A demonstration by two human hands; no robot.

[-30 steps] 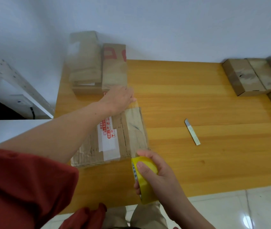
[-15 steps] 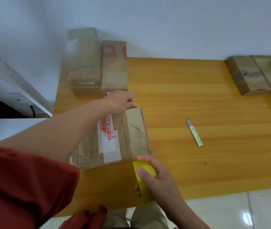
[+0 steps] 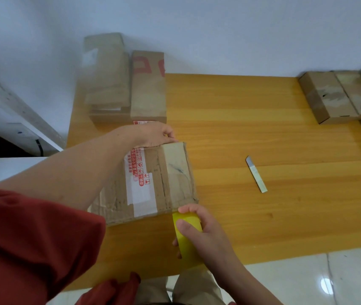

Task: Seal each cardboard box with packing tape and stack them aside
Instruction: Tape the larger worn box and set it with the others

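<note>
Now left hand (image 3: pixel 155 134) curled over box (image 3: pixel 170 179) edge; tape roll (image 3: pixel 186 243) lower.

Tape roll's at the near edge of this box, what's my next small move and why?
Probably draw the tape roll down over the near edge of the box: the right hand holds it just there, the left hand grips the far edge, and a blade lies nearby for cutting.

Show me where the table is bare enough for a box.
Bare table lies between the left stack and the right boxes, also along the near edge below the blade. Crowded: left side, around the near box.
</note>
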